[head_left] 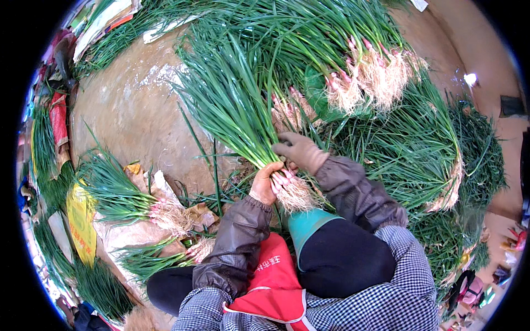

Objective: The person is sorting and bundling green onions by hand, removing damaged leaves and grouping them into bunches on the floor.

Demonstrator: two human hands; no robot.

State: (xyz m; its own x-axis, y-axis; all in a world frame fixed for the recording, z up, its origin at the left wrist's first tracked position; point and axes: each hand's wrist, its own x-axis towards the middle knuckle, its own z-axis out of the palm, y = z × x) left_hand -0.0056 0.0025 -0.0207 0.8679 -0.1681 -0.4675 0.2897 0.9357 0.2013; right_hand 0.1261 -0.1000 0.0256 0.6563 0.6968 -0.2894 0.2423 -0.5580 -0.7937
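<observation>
While we squat over a bare concrete floor (127, 110), our left hand (264, 185) has its fingers wrapped around a bunch of green onions (237, 105) just above the roots. Our gloved right hand (301, 150) rests on the same bunch, fingers curled together. More scallion bundles (370, 71) ring us; a smaller bundle (118, 193) lies on sacking (118, 234) at left, near a yellow bag (81, 220).

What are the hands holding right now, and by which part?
The left hand grips a bunch of green onions at its base, just above the roots. The gloved right hand rests on the same bunch near that end.
</observation>
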